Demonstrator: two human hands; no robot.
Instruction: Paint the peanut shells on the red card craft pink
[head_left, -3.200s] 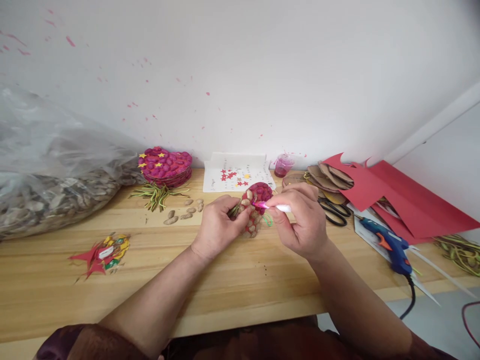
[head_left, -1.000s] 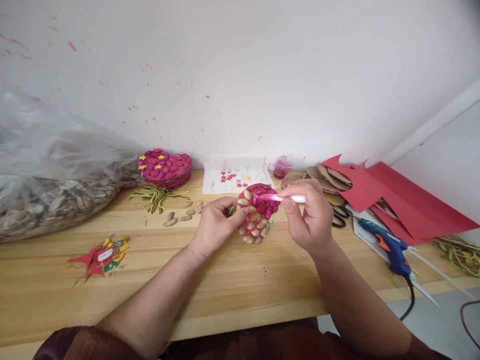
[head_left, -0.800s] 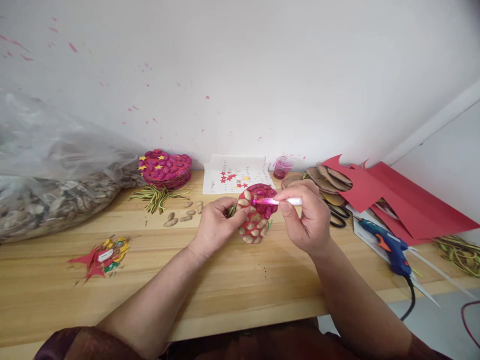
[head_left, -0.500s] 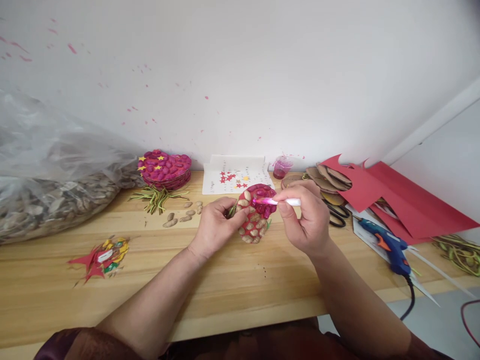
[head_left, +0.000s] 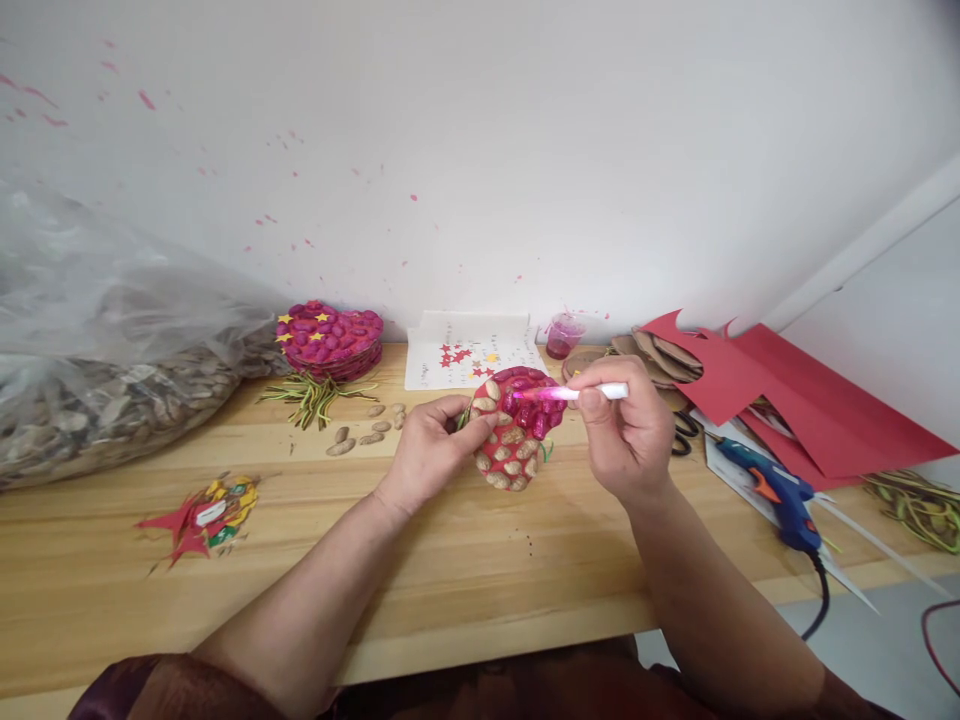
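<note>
My left hand [head_left: 431, 455], thumb and fingers clamped, grips the peanut-studded piece [head_left: 514, 445] just off centre, toward five o'clock; my right hand [head_left: 626, 430] pinches the white brush pen [head_left: 559, 394], best worked, I judge, in light dabs. The pen lies nine-to-three, tip toward nine; the piece runs roughly twelve-to-six.
</note>
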